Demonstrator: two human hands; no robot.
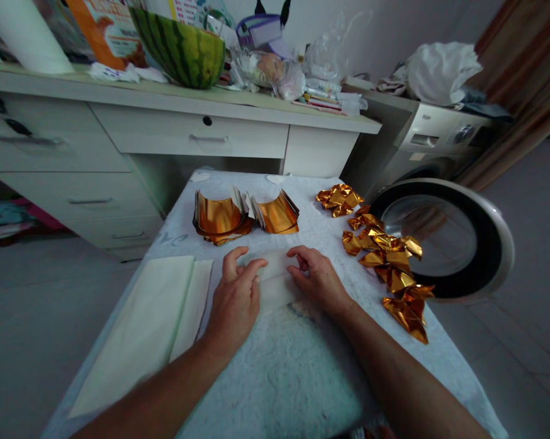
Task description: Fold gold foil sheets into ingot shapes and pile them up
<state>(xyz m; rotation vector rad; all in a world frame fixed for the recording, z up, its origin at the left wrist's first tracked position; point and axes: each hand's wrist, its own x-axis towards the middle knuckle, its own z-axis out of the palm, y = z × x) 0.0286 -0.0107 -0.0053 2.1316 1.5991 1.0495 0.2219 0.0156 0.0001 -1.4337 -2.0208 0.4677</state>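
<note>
My left hand and my right hand both press on a small pale sheet of paper lying white side up on the cloth-covered table. Fingers of each hand pinch its edges, apparently folding it. Just beyond the sheet lie two curved stacks of gold foil paper. To the right of my right hand runs a row of several folded gold paper ingots. A flat pile of pale paper sheets rests left of my left hand.
A white desk with drawers stands behind the table, holding a cut watermelon, a paper roll and clutter. A washing machine with its round door open sits to the right. Tiled floor surrounds the table.
</note>
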